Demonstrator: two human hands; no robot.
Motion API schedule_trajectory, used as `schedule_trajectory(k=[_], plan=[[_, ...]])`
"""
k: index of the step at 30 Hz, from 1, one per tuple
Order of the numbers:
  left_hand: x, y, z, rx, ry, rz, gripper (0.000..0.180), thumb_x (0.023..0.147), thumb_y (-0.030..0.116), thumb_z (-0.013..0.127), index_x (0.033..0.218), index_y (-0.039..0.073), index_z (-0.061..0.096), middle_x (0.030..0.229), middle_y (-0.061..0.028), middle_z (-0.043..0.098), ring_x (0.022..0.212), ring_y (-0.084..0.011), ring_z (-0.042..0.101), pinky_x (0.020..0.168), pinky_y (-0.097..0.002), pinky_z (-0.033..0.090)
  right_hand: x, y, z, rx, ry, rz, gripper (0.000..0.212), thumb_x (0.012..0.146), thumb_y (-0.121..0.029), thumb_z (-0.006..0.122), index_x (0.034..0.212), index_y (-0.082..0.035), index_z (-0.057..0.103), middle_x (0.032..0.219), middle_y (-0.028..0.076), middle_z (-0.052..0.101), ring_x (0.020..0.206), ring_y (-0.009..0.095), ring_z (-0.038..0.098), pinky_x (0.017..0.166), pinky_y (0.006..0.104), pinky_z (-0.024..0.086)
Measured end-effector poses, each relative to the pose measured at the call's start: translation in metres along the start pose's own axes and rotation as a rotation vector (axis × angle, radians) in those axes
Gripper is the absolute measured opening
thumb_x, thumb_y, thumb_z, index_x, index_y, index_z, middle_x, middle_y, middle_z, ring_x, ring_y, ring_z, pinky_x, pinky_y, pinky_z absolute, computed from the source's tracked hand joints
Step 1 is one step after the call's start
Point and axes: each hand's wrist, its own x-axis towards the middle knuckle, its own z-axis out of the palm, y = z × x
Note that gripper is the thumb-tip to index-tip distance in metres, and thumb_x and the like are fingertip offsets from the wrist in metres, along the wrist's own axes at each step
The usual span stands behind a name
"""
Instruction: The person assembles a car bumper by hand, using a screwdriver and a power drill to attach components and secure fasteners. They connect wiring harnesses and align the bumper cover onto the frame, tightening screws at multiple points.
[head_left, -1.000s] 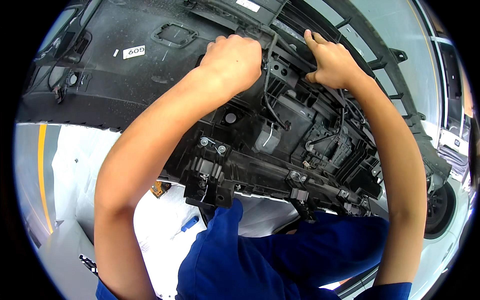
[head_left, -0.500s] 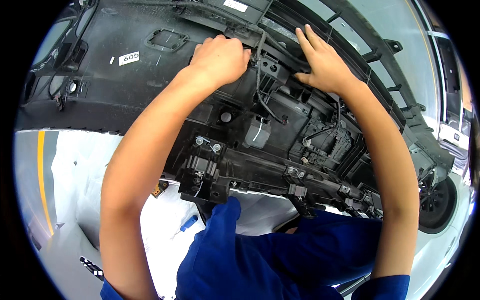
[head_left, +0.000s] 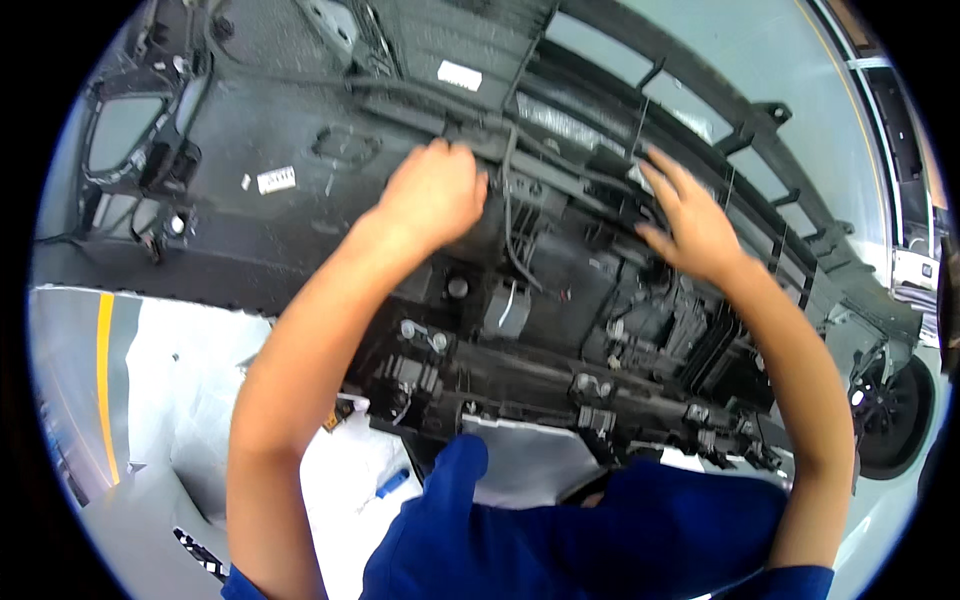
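A large black car bumper [head_left: 330, 235] lies before me with its inner side showing. Along its middle runs a black cable harness [head_left: 513, 170], with a loose branch hanging toward me. My left hand [head_left: 432, 195] is closed just left of that branch, by the long black rail; its fingertips are turned away, so anything in them is hidden. Farther right, my right hand [head_left: 695, 225] has its fingers apart and holds nothing visible. It hovers over or touches the harness near the slatted grille frame [head_left: 650, 115]; contact cannot be made out.
Brackets with metal bolts [head_left: 425, 335] line the bumper's near edge. A blue-handled tool [head_left: 393, 484] lies on white sheeting [head_left: 345, 500] below. My blue-clothed legs are close to the near edge. A car wheel [head_left: 890, 415] stands at the right.
The view has shifted, so the bumper sits lower in the picture. My right hand has moved right along the bumper with fingers still spread. My left hand stays closed, slightly nearer me.
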Motion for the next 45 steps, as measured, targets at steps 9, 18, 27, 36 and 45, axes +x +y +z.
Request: schedule_trajectory(k=[9, 18, 27, 36, 45], plan=[[-0.052, 0.045, -0.061, -0.129, -0.354, 0.022, 0.037, 0.099, 0.031, 0.064, 0.116, -0.003, 0.064, 0.123, -0.0270, 0.067, 0.113, -0.0462, 0.065, 0.096, -0.0511, 0.055, -0.074, 0.020, 0.024, -0.114, -0.066, 0.093, 0.052, 0.084, -0.019, 0.075, 0.129, 0.002, 0.061, 0.143, 0.018, 0.055, 0.145, 0.038, 0.041, 0.112, 0.0463, 0.043], [-0.207, 0.030, -0.069, -0.474, 0.740, -0.268, 0.015, 0.098, 0.002, 0.063, 0.110, -0.004, 0.069, 0.089, -0.0152, 0.074, 0.080, -0.0214, 0.072, 0.075, -0.0300, 0.054, -0.056, 0.011, 0.027, -0.085, -0.018, 0.195, 0.060, 0.074, -0.005, 0.068, 0.132, 0.004, 0.058, 0.122, 0.022, 0.064, 0.128, 0.043, 0.051, 0.109, 0.0473, 0.046], [-0.374, -0.002, 0.062, -0.325, 0.774, -0.645, 0.027, 0.089, -0.004, 0.063, 0.116, -0.001, 0.062, 0.106, -0.0170, 0.064, 0.090, -0.0277, 0.063, 0.073, -0.0348, 0.051, -0.041, 0.015, 0.034, 0.088, -0.059, 0.264, 0.065, 0.071, -0.004, 0.065, 0.134, 0.007, 0.055, 0.125, 0.025, 0.063, 0.130, 0.043, 0.051, 0.112, 0.0465, 0.044], [-0.448, -0.008, 0.130, -0.156, 0.474, -0.714, 0.073, 0.082, 0.018, 0.072, 0.146, -0.006, 0.046, 0.134, -0.0302, 0.056, 0.124, -0.0466, 0.054, 0.108, -0.0525, 0.043, -0.037, 0.039, 0.061, -0.073, -0.143, 0.289, 0.064, 0.072, -0.003, 0.066, 0.133, 0.011, 0.051, 0.122, 0.032, 0.059, 0.121, 0.050, 0.052, 0.109, 0.0509, 0.043], [-0.553, 0.021, 0.148, -0.045, 0.448, -1.051, 0.048, 0.086, 0.019, 0.071, 0.129, 0.001, 0.059, 0.126, -0.0195, 0.058, 0.120, -0.0386, 0.054, 0.101, -0.0482, 0.044, -0.046, 0.076, 0.084, -0.006, -0.240, 0.331, 0.079, 0.079, 0.001, 0.063, 0.152, 0.010, 0.035, 0.150, 0.034, 0.045, 0.140, 0.049, 0.043, 0.121, 0.0497, 0.033]])
